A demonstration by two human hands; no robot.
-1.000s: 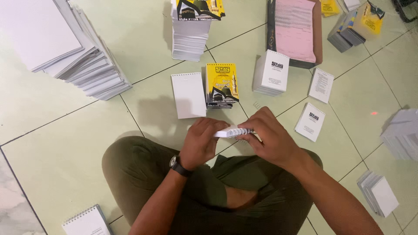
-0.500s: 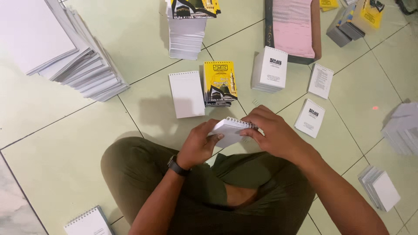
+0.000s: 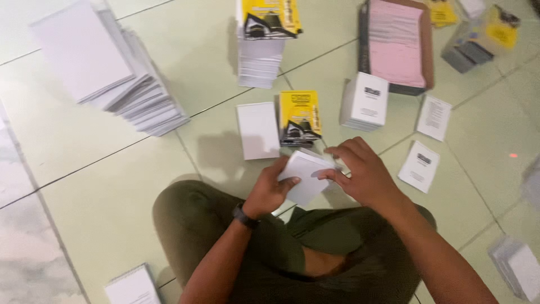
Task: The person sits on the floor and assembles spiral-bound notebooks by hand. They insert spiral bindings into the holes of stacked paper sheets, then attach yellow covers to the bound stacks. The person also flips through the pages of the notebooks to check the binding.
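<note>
You're cross-legged on the tiled floor [image 3: 101, 225], and right over your lap both hands are on a small white pad [image 3: 306, 177]. Your left hand [image 3: 270, 191] cups its near corner, thumb pressed on top, fingers curled under it. Your right hand [image 3: 360, 174] pinches the far edge, fingers closed on the paper, and that edge looks slightly lifted. Both grips are closed on the pad, neither one loose.

My read: you're squaring or assembling this pad, so keep the left thumb flat to hold the sheets from fanning, and let the right hand do the aligning. Hold it low over your knees so a slipped sheet lands close.

By your left knee sits a spiral notepad [image 3: 132, 287]. Just beyond your hands lie a blank white pad [image 3: 257, 130] and, beside it, a yellow-covered stack [image 3: 300, 117]. To their right sits a white block of sheets [image 3: 365, 101], with two loose printed slips near it. Farther out stands a tall stack topped in yellow [image 3: 264, 39], a leaning heap of white sheets [image 3: 112, 79] to the left, and a pink-topped pile [image 3: 396, 45].
</note>
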